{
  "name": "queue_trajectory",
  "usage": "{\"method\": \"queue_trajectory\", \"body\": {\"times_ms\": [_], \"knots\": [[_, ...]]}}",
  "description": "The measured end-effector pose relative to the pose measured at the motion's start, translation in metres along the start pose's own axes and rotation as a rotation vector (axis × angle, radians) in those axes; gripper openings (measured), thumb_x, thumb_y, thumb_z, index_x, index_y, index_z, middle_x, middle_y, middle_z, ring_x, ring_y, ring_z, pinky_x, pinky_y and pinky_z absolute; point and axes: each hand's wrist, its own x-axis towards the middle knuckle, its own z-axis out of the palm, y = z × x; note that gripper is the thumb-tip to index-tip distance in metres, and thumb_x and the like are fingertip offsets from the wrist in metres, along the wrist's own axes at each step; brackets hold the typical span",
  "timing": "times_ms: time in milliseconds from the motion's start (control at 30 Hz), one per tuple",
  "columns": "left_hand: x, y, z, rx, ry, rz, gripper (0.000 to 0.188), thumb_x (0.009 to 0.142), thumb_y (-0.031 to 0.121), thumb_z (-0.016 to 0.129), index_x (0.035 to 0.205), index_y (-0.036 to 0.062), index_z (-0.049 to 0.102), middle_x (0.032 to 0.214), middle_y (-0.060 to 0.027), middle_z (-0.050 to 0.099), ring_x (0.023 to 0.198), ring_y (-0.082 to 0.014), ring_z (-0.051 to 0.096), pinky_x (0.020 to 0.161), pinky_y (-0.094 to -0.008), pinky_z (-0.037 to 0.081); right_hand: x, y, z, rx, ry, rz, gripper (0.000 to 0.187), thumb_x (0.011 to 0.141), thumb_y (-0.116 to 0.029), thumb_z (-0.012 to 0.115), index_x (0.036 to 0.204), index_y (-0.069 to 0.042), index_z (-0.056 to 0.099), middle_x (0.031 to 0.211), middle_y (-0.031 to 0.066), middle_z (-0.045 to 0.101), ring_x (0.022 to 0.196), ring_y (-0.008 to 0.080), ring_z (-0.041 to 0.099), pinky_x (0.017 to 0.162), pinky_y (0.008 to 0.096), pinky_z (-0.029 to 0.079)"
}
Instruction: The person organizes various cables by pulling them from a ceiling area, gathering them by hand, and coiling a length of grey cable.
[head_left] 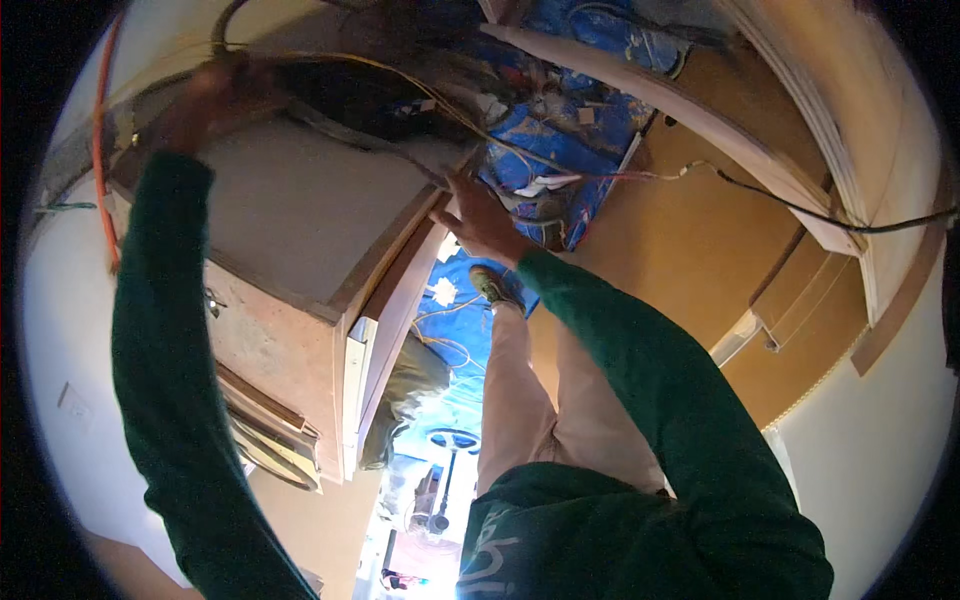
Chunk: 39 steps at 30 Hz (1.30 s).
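My left hand (pixel 215 100), smeared by motion, is raised over the far left corner of a cabinet (pixel 270 200) with a grey top. A thick dark cable (pixel 228 25) comes down to that hand from above. A dark length of cable (pixel 375 143) also slants over the cabinet top toward my right hand (pixel 482 222). The right hand is at the cabinet's right edge, fingers bent, with the cable meeting the fingertips. A thin yellow cable (pixel 375 65) arcs past behind both hands. Blur hides what the left fingers do.
Blue sheeting (pixel 530 135) with cables and clutter covers the floor ahead. An orange cable (pixel 103 150) hangs at the left. A black cable (pixel 800 208) crosses brown floor covering (pixel 680 240) on the right. Pale curved trim (pixel 640 85) stands beyond; a dark bag (pixel 410 390) lies beside the cabinet.
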Motion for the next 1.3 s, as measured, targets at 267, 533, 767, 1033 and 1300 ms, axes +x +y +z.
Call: {"method": "queue_trajectory", "body": {"times_ms": [267, 533, 767, 1033, 1300], "knots": [[0.061, 0.095, 0.005, -0.699, -0.062, -0.229, 0.021, 0.094, 0.027, 0.05, 0.102, 0.0073, 0.05, 0.1, -0.004, 0.054, 0.11, -0.0201, 0.053, 0.097, -0.033, 0.042, 0.026, 0.026, -0.126, -0.12, -0.114, 0.219, 0.046, 0.092, -0.015, 0.05, 0.136, -0.007, 0.037, 0.12, 0.0243, 0.052, 0.102, 0.0338, 0.057, 0.085, 0.0428, 0.046], [0.046, 0.055, -0.035, -0.977, -0.169, -0.084, 0.019, 0.096, 0.022, 0.047, 0.106, 0.0074, 0.051, 0.103, -0.0044, 0.057, 0.106, -0.0181, 0.055, 0.094, -0.0329, 0.045, 0.085, 0.066, -0.075, -0.221, 0.229, -0.33, 0.028, 0.09, -0.012, 0.053, 0.117, -0.005, 0.051, 0.091, 0.0207, 0.062, 0.088, 0.0349, 0.061, 0.075, 0.0418, 0.046], [0.041, 0.062, 0.048, -0.815, 0.05, -0.05, 0.036, 0.095, 0.029, 0.048, 0.124, 0.008, 0.045, 0.11, -0.0084, 0.059, 0.104, -0.0211, 0.057, 0.09, -0.0361, 0.048, 0.123, 0.077, -0.068, -0.37, 0.196, -0.15, 0.018, 0.088, -0.018, 0.055, 0.096, -0.002, 0.055, 0.086, 0.0218, 0.062, 0.082, 0.0376, 0.062, 0.068, 0.0469, 0.046], [0.033, 0.12, 0.12, -1.14, -0.544, -0.303, 0.055, 0.092, 0.044, 0.049, 0.137, 0.0145, 0.036, 0.12, -0.0154, 0.055, 0.109, -0.03, 0.054, 0.094, -0.0509, 0.041, 0.245, 0.003, -0.062, -0.376, 0.371, -0.043, 0.028, 0.087, -0.021, 0.051, 0.104, -0.001, 0.061, 0.096, 0.0212, 0.062, 0.083, 0.0358, 0.061, 0.075, 0.0468, 0.049], [0.024, 0.062, 0.099, -0.614, -0.383, -0.24, 0.055, 0.09, 0.038, 0.055, 0.138, 0.016, 0.038, 0.127, -0.0103, 0.051, 0.109, -0.0241, 0.054, 0.094, -0.0403, 0.043, 0.228, 0.002, -0.075, 0.251, 0.286, 0.038, 0.021, 0.079, -0.014, 0.055, 0.09, 0.0, 0.066, 0.091, 0.0163, 0.065, 0.092, 0.0322, 0.061, 0.084, 0.0417, 0.046]]}}
